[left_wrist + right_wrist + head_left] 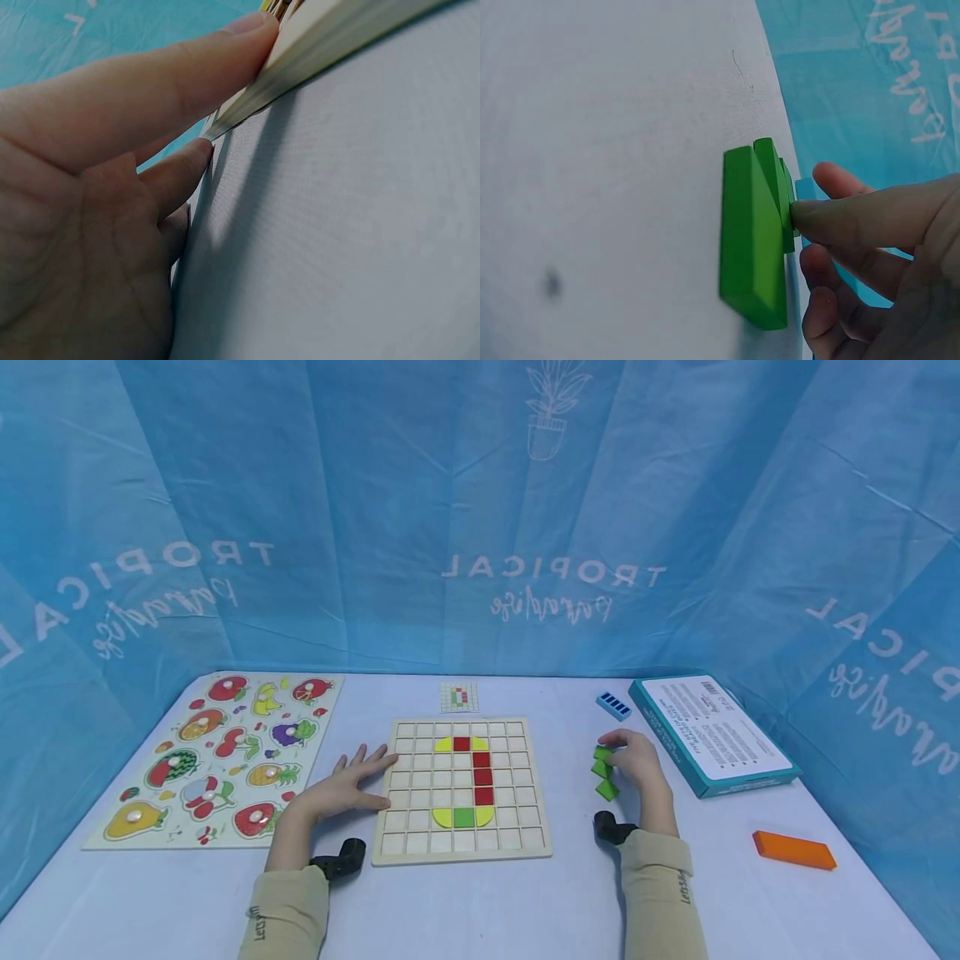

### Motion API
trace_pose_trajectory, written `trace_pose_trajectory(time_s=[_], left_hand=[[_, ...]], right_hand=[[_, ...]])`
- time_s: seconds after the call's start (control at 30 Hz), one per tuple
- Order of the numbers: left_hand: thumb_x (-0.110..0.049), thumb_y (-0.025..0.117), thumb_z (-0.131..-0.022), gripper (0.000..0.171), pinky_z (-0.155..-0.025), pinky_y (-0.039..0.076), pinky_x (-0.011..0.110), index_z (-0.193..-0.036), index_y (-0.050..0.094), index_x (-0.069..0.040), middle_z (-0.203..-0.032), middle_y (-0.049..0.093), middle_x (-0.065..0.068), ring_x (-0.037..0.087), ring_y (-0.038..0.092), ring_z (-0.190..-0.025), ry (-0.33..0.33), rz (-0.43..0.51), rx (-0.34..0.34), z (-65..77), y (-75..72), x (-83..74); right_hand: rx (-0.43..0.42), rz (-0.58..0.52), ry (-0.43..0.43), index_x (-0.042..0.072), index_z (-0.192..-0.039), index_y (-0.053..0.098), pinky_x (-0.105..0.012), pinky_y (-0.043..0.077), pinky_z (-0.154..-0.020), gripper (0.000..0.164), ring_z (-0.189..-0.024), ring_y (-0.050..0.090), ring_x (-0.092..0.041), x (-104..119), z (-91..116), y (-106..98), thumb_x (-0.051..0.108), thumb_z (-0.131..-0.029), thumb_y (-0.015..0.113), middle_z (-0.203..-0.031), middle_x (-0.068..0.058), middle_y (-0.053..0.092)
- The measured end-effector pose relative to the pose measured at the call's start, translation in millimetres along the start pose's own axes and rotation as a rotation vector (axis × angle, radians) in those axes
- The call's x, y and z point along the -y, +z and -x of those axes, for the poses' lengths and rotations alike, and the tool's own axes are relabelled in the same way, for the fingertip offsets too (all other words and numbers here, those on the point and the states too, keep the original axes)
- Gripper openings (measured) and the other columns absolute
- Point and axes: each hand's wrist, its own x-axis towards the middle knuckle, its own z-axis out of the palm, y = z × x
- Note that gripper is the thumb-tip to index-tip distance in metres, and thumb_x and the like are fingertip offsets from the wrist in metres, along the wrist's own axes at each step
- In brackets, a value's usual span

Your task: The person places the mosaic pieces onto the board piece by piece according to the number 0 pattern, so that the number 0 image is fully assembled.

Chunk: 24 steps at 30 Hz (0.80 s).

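Note:
A wooden grid board (405, 852) lies in the middle, with red, yellow and green tiles set in its squares. My left hand (341, 789) is spread at the board's left edge; in the left wrist view its thumb (187, 94) rests on the rim. To the right of the board, several green square tiles (607, 789) lie in a short row on the table. My right hand (633, 760) is at the far end of that row. Its thumb (840, 221) and forefinger pinch the farthest green tile, which the nearer tiles (754, 240) partly hide.
A small pattern card (459, 697) lies behind the board. A fruit puzzle board (180, 727) is at the left. On the right are a blue block (615, 705), a teal and white box (720, 735) and an orange bar (795, 850). Blue curtain (465, 527) closes off the back and sides.

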Motion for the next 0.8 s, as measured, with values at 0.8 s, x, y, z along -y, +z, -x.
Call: trace_pose_trajectory(time_s=[0.8], left_hand=[[-0.031,0.072,-0.075,0.082,-0.109,-0.013,0.056,-0.143,0.033,-0.006,-0.153,0.010,0.019,0.040,-0.011,-0.139,-0.004,-0.010,0.001,-1.0,0.1,-0.1]], right_hand=[[0.040,-0.182,-0.010,0.007,-0.123,0.056,-0.037,0.047,-0.088,0.039,-0.104,0.050,-0.028,14.0,-5.9,2.6,0.005,-0.084,0.061,-0.121,-0.017,0.051]])
